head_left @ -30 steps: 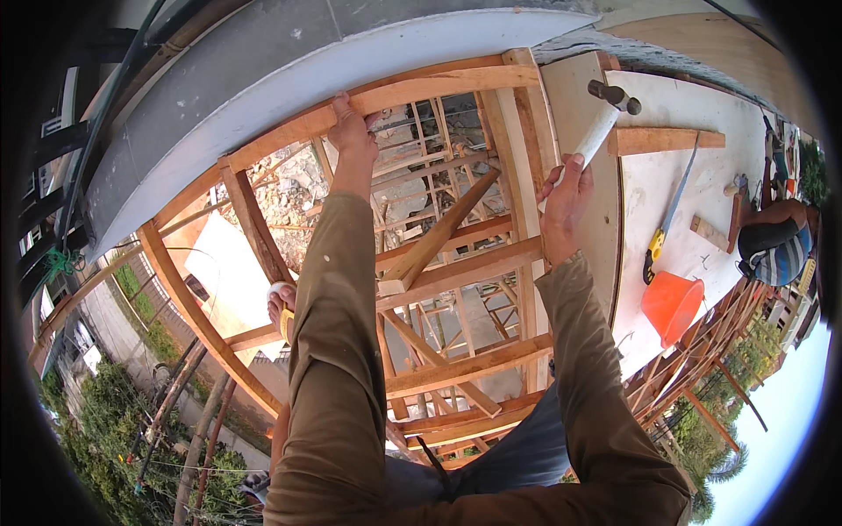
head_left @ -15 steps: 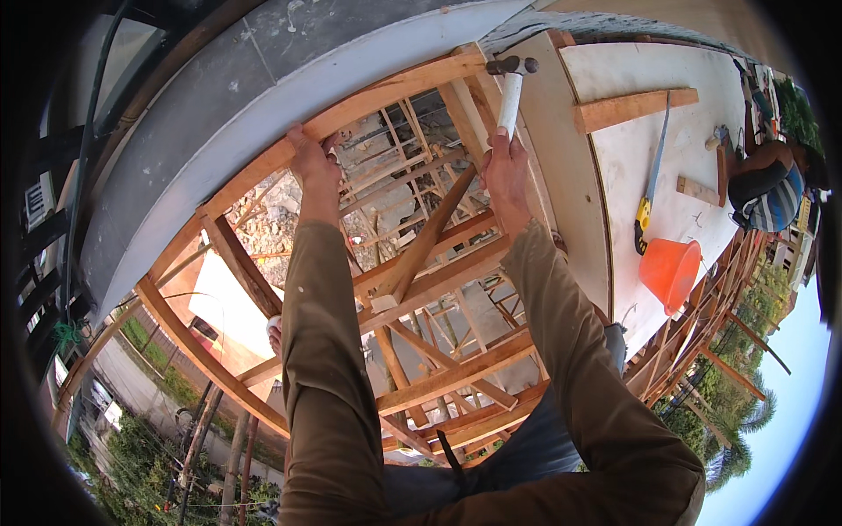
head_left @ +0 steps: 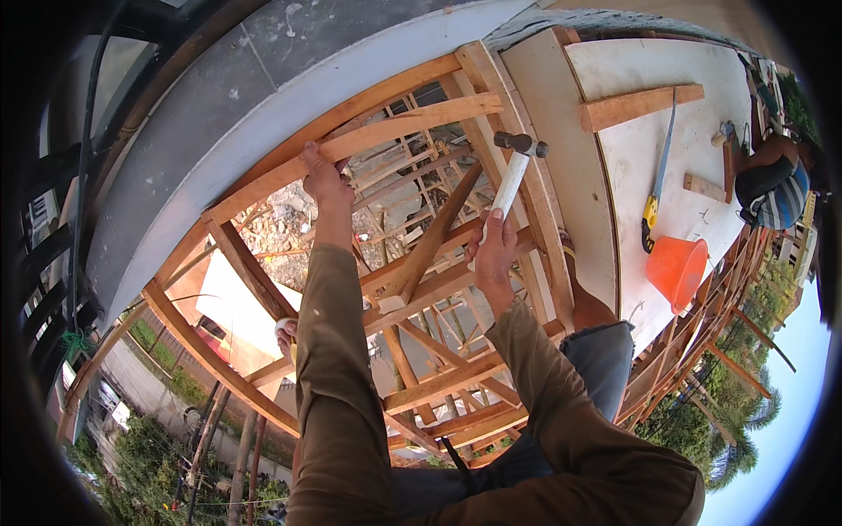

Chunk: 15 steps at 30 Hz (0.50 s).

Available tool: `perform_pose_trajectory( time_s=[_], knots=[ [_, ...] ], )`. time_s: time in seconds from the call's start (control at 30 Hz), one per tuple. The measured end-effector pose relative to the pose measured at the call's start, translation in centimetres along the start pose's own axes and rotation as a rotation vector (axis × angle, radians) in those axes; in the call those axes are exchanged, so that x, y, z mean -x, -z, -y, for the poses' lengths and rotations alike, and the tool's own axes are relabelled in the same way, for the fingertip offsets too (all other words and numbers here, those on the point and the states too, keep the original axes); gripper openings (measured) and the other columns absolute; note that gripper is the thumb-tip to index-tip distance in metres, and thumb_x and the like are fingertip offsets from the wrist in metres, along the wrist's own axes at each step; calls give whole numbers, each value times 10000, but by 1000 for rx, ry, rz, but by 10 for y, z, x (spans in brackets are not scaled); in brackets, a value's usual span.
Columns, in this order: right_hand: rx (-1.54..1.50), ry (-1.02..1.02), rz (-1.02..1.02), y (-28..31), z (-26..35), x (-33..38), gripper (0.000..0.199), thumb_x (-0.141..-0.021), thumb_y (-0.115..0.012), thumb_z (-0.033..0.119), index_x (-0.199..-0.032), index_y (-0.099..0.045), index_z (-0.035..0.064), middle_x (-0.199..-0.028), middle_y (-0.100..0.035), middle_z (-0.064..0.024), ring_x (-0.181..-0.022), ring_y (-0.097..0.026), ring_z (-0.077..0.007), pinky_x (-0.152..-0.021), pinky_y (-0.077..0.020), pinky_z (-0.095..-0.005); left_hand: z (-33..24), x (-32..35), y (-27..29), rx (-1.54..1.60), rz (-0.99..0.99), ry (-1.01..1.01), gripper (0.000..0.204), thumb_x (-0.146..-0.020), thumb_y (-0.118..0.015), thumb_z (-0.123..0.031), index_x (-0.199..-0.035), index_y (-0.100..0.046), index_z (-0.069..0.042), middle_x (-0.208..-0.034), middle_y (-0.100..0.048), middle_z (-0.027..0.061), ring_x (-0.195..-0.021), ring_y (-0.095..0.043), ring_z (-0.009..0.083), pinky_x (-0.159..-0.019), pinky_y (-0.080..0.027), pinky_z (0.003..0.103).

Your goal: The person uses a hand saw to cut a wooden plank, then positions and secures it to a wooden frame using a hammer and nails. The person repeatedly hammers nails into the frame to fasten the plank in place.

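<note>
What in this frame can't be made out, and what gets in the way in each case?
- Left hand, head view: its palm side against the wooden batten faces away, so any nail there is hidden.
- Hammer: the lower handle is wrapped by the right hand.
- Co-worker at the right rim: mostly cut off and bent by the fisheye edge.
- Small items beside the handsaw: too small to identify.

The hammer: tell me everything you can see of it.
The hammer has a dark metal head and a pale, whitish handle. The right hand grips the handle's lower end. The head points up and away, just above the light wooden batten that the left hand holds; contact cannot be told. Open timber framing lies beneath.
</note>
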State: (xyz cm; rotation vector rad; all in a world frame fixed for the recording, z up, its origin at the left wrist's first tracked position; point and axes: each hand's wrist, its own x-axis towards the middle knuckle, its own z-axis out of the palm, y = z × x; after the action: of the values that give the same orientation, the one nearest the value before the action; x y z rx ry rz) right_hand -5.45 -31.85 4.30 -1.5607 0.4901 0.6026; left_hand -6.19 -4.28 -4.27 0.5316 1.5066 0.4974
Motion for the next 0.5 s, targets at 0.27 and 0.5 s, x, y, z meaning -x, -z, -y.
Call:
perform_pose_trajectory(
  time_s=[0.27, 0.5],
  knots=[
    [-101, -127, -75, -6, -9, 21, 377, -1083, -433, 461, -1037, -516, 96, -700, -470, -1, -523, -434, -101, -455, -392, -295, 6, -6, 2, 22, 38, 17, 584, -899, -684, -535, -1217, -617, -50, -1049, -693, 57, -760, -744, 222, -434, -282, 267],
    [-797, -297, -226, -83, 16, -1, 406, -1067, -414, 527, -996, -464, 131, -702, -417, 17, -561, -388, -116, -490, -364, -298, 3, -10, 7, 19, 131, 21, 594, -907, -674, -542, -1242, -590, -59, -1058, -697, 74, -782, -756, 241, -423, -265, 250]
  ],
)
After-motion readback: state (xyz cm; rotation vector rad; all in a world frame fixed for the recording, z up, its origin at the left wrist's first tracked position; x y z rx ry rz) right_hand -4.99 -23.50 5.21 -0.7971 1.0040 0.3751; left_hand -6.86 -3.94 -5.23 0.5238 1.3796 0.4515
